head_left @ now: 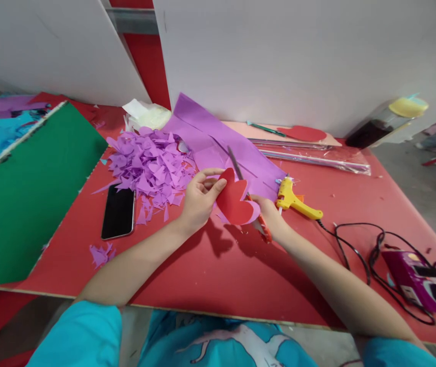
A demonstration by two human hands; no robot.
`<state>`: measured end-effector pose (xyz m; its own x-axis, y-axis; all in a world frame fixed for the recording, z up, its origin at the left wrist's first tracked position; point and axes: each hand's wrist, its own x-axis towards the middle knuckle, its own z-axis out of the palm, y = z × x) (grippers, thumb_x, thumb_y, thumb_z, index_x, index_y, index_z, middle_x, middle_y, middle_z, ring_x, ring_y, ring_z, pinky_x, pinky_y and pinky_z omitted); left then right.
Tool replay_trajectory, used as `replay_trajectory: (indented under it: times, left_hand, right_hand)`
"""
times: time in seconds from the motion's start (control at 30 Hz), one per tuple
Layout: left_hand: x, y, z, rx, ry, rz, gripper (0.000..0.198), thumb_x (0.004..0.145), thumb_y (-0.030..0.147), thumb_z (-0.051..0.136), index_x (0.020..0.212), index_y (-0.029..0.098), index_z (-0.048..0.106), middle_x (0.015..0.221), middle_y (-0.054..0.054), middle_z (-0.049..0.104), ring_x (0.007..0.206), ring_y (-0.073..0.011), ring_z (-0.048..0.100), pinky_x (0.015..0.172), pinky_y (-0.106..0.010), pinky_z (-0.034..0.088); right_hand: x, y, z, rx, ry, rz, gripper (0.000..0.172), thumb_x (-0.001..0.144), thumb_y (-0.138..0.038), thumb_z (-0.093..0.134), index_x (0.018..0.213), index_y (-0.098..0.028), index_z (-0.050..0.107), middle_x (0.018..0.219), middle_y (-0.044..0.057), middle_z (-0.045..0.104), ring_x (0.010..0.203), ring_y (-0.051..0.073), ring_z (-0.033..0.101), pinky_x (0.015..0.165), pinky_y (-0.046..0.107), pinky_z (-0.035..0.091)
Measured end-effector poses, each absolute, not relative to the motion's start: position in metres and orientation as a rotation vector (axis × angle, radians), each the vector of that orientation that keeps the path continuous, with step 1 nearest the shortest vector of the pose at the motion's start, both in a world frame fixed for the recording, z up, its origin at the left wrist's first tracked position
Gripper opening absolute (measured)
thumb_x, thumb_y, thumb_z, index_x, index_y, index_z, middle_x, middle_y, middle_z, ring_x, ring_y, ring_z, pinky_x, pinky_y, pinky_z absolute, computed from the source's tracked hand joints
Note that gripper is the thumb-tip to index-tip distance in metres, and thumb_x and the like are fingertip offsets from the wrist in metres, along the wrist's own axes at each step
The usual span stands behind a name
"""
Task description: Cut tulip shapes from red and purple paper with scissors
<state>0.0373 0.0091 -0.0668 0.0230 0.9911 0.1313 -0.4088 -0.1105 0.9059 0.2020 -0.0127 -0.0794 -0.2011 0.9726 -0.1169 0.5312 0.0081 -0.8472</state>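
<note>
My left hand (201, 196) pinches a red paper heart (235, 201) between thumb and fingers, with purple paper (255, 210) showing behind its edge. In my right hand (271, 216) is a pair of scissors (264, 230) with orange handles. One dark blade points up and away behind the heart; whether the blades touch the paper is hard to see. Both hands are just above the red table (187, 275). A large purple sheet (218, 137) lies beyond them, and a heap of purple paper scraps (151, 163) is to the left.
A black phone (118, 211) and a green board (38, 199) lie left. On the right are a yellow glue gun (296, 199), its black cable, and a purple power box (412, 280). A bottle of dark liquid (378, 125) and another red paper shape (304, 133) are further back.
</note>
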Motion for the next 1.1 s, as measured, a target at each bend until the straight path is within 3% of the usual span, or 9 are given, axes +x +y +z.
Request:
replay_trajectory:
  times: [0.1,0.23,0.5,0.63,0.87,1.0,1.1]
  left_hand:
    - [0.036,0.009,-0.066,1.143,0.839,1.466,0.028,0.069,0.038,0.073,0.088,0.021,0.061,0.065,0.003,0.064,0.056,-0.0081,0.060,0.051,-0.017,0.046]
    - [0.032,0.009,-0.064,1.368,0.975,1.400,0.017,0.077,0.027,0.066,0.090,0.019,0.060,0.065,0.002,0.063,0.055,-0.0077,0.057,0.049,-0.017,0.043]
    - [0.018,0.019,-0.062,1.496,1.181,0.944,0.015,0.082,0.016,0.051,0.096,0.018,0.055,0.064,0.000,0.063,0.052,-0.0111,0.057,0.047,-0.020,0.042]
    - [0.013,0.012,-0.068,1.465,1.242,0.852,0.018,0.082,0.017,0.050,0.099,0.019,0.054,0.074,-0.001,0.066,0.053,-0.0104,0.058,0.049,-0.020,0.043]
    - [0.004,-0.012,-0.106,1.512,1.206,0.821,0.024,0.085,0.018,0.045,0.109,0.019,0.050,0.074,0.000,0.063,0.060,-0.0109,0.060,0.058,-0.023,0.049]
    - [0.001,-0.021,-0.117,1.655,1.169,0.730,0.034,0.081,0.009,0.047,0.113,0.019,0.049,0.100,-0.006,0.065,0.089,-0.0150,0.065,0.079,-0.030,0.053]
    - [0.003,-0.026,-0.119,1.861,1.214,0.670,0.039,0.078,0.009,0.054,0.115,0.020,0.050,0.100,-0.006,0.066,0.098,-0.0185,0.064,0.089,-0.036,0.050]
  right_hand:
    - [0.205,-0.007,-0.086,-1.660,-1.871,0.802,0.004,0.065,-0.015,0.052,0.065,-0.017,0.049,0.065,0.006,0.060,0.064,0.019,0.056,0.057,0.028,0.040]
    - [0.207,-0.005,-0.102,-1.811,-2.155,0.385,0.006,0.070,-0.012,0.050,0.074,-0.014,0.054,0.079,0.013,0.062,0.074,0.022,0.058,0.065,0.031,0.042]
    - [0.209,-0.006,-0.117,-1.874,-2.175,0.267,0.029,0.077,-0.024,0.054,0.100,-0.006,0.058,0.096,0.019,0.064,0.090,0.029,0.059,0.079,0.037,0.043]
    - [0.208,-0.010,-0.113,-1.880,-2.125,0.201,0.025,0.088,-0.028,0.044,0.096,-0.010,0.059,0.094,0.017,0.065,0.087,0.028,0.060,0.076,0.035,0.044]
    - [0.208,-0.018,-0.119,-1.785,-2.033,0.150,0.026,0.087,-0.024,0.044,0.105,-0.012,0.058,0.103,0.015,0.065,0.097,0.029,0.058,0.085,0.039,0.043]
    - [0.211,-0.019,-0.132,-1.686,-2.089,0.105,0.038,0.074,-0.012,0.049,0.111,-0.007,0.054,0.106,0.019,0.061,0.101,0.030,0.054,0.088,0.041,0.043]
    - [0.212,-0.018,-0.138,-1.653,-2.141,0.082,0.043,0.068,-0.007,0.046,0.110,-0.006,0.054,0.106,0.020,0.060,0.104,0.032,0.052,0.088,0.043,0.042]
